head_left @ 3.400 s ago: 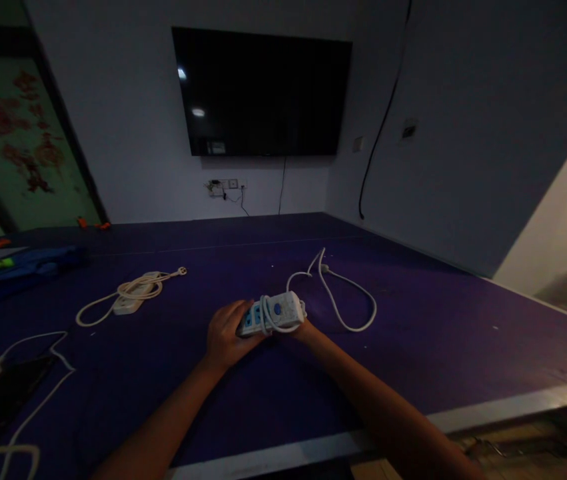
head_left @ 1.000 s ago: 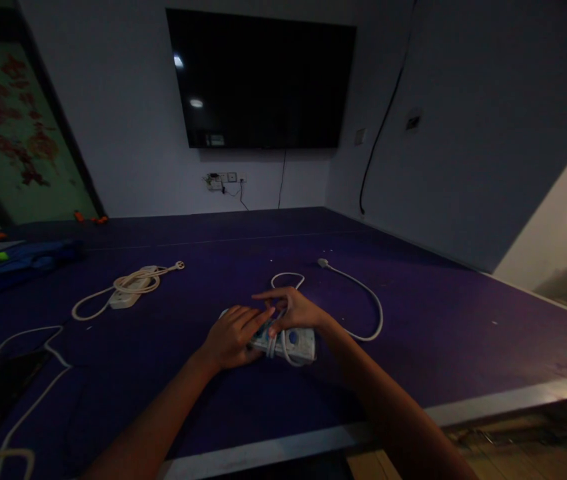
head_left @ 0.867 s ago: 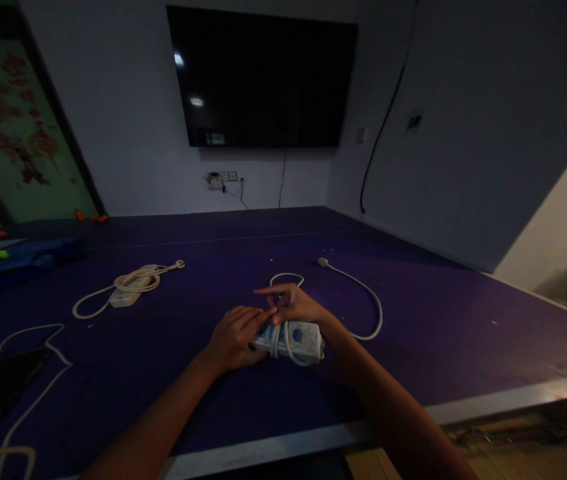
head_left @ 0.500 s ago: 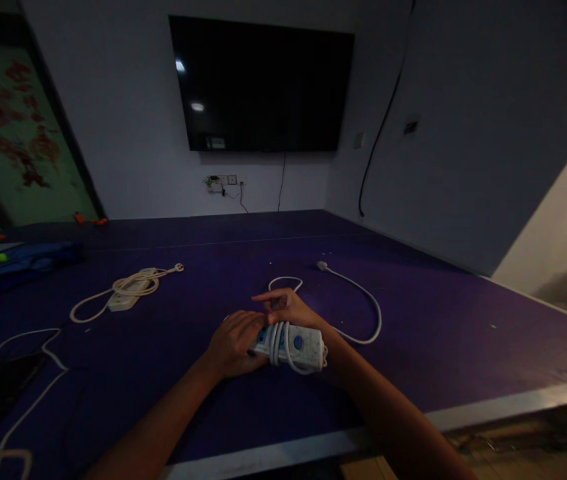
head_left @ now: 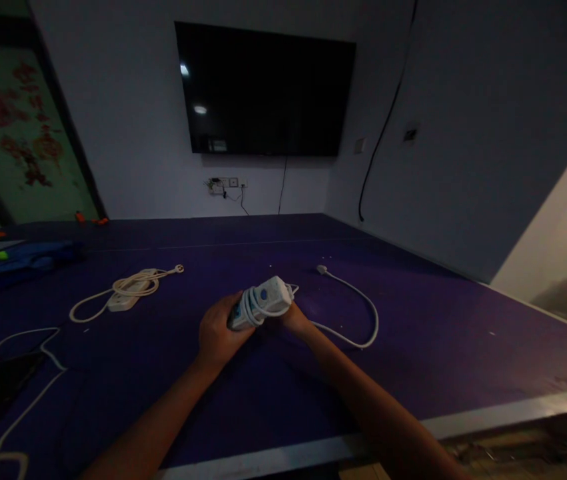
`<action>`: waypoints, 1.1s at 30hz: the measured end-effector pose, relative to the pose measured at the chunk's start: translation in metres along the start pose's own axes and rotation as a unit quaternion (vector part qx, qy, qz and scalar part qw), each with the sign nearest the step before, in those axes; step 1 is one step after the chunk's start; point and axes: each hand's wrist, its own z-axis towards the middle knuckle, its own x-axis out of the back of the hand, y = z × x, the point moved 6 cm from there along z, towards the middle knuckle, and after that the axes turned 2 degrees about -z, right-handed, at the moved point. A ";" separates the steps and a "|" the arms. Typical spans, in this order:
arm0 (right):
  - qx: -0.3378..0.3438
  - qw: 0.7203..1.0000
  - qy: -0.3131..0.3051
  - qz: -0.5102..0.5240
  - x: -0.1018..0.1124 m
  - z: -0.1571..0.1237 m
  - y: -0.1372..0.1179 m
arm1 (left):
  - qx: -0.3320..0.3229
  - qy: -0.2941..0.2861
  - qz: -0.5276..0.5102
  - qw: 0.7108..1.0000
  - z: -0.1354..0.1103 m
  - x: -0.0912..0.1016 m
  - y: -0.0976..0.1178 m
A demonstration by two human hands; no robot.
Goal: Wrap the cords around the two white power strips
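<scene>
Centrally, just below the middle of the frame, a white power strip [head_left: 277, 293], apparently raised off a purple surface [head_left: 443, 333]; around its middle, several close turns of white cord [head_left: 250, 308]; at the strip's lower-left end, a left hand [head_left: 217, 331] curled closely round it, thumb side along the near edge; behind the upper-right end, a right hand [head_left: 292, 319], mostly hidden; cannot tell how far open, nor whether gripping any cord; right of centre, a loose curve of cord [head_left: 375, 319] leading from behind the right wrist round to a plug [head_left: 322, 269] lying on the surface; judging by the wraps, partway through winding cord around the strip, probably at the pass underneath; next, seemingly, a need to bring the cord up over the top face, snug beside the existing turns, with a steady left grip; long axis slanting from lower left to upper right; blue switch [head_left: 264, 294] near the upper-right end; socketed face tilted up, towards the viewer.
</scene>
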 end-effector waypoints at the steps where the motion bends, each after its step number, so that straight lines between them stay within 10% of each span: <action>1: -0.008 1.000 -0.005 -0.013 -0.004 0.000 -0.001 | 0.031 0.008 0.003 0.999 0.001 0.001 -0.005; 12: 0.004 0.916 -0.105 -0.388 -0.024 -0.016 -0.045 | 0.261 0.004 0.008 0.965 -0.004 -0.003 -0.042; 23: 0.071 0.841 -0.160 -0.512 -0.034 -0.027 -0.070 | 0.353 -0.042 0.007 0.935 -0.007 -0.007 -0.071; 33: 0.140 0.808 -0.181 -0.543 -0.035 -0.030 -0.077 | 0.141 -0.173 0.202 0.954 0.003 -0.010 -0.039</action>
